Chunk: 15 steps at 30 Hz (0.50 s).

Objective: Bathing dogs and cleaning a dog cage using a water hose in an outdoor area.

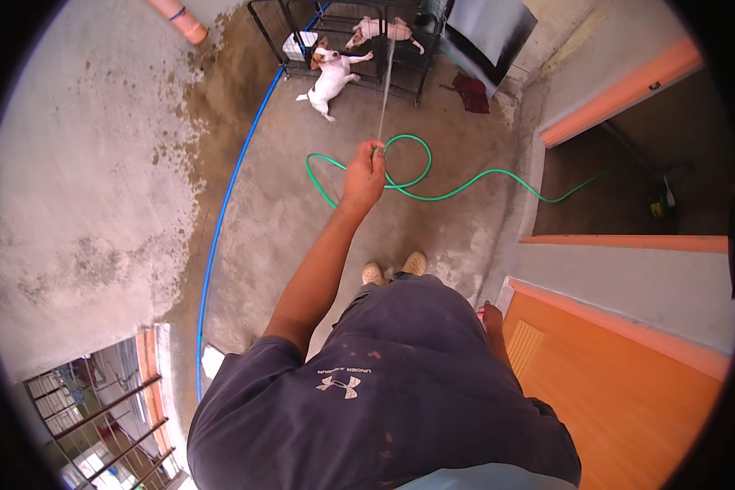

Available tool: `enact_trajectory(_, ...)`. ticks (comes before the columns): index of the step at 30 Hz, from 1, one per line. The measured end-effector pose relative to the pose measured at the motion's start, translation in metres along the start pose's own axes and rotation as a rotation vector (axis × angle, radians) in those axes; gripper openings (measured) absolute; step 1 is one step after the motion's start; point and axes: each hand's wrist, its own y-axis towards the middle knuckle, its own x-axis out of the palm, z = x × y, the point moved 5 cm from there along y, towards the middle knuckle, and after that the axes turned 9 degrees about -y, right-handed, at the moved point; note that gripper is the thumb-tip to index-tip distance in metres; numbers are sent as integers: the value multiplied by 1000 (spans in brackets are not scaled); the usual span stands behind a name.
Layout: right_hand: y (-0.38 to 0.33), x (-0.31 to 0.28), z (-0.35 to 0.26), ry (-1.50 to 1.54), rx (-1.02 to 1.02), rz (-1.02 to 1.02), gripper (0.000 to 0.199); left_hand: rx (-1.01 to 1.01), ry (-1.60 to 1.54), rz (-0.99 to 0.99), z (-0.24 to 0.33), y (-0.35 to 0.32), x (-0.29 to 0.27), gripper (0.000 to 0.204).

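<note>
Stretched out ahead of me, my left hand (pixel 365 174) is closed round the end of a green garden hose (pixel 445 198). A jet of water (pixel 386 82) shoots from it toward a black metal cage (pixel 420 77). The hose loops on the floor behind and beside that hand. In front of the cage a white dog (pixel 332 79) with a brown-marked head has its forelegs toward the bars. Another pale dog (pixel 381 31) is inside, on the cage floor. My right hand (pixel 490 317) hangs low at my right side, its fingers mostly hidden.
A blue hose (pixel 235 175) runs along the stained wall (pixel 90 180) at left. A dark red cloth (pixel 471 93) lies right of the cage, by a leaning grey-black panel (pixel 486 37). At right are an orange-framed doorway (pixel 625 94) and an orange door (pixel 612 384).
</note>
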Motion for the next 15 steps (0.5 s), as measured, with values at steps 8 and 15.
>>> enact_trajectory(8,-16,-27,-28,119,204,18,46,35,26,56,-5,-26,-18,16)
enact_trajectory(15,36,-32,-66,-152,-213,-3,43,2,-8,0,8,-34,0,16)
